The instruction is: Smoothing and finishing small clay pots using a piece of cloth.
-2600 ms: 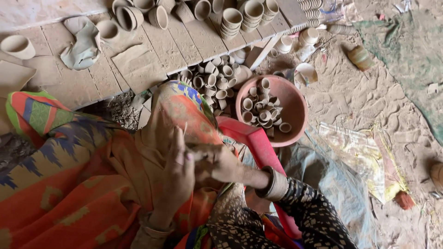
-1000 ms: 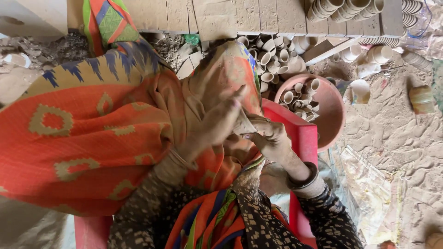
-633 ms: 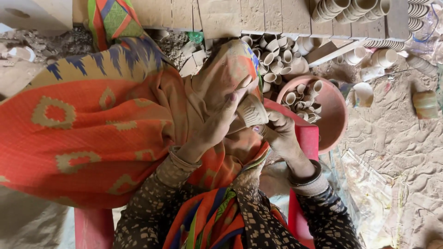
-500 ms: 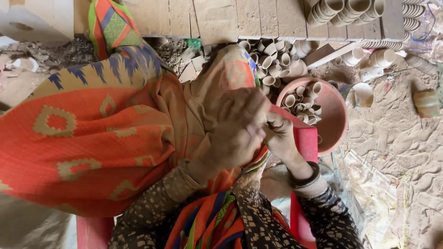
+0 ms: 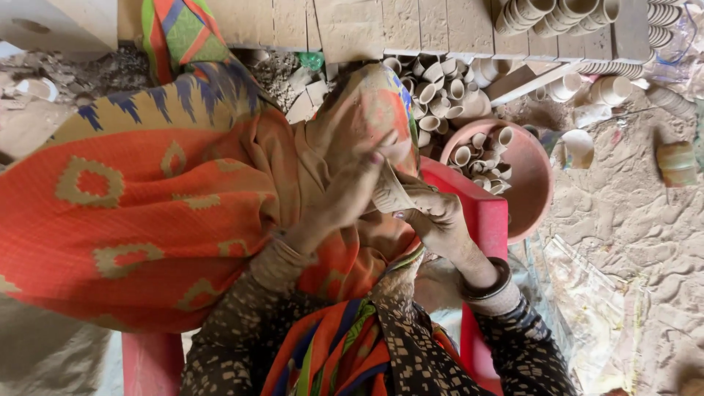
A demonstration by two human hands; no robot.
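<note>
Head view had both hands meeting over the lap, just in front of the red chair (image 5: 480, 220). Right hand (image 5: 436, 220) was curled round a small clay cup (image 5: 391, 192), its long axis slanting up toward the left hand (image 5: 352, 192), whose fingers lay flat against its side. Cup's mouth was hidden by the fingers. Terracotta bowl (image 5: 532, 183) of similar cups sat just beyond the chair.

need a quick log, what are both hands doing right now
left hand: fingers on the small clay cup, grip unclear.
right hand: closed on that cup.
</note>
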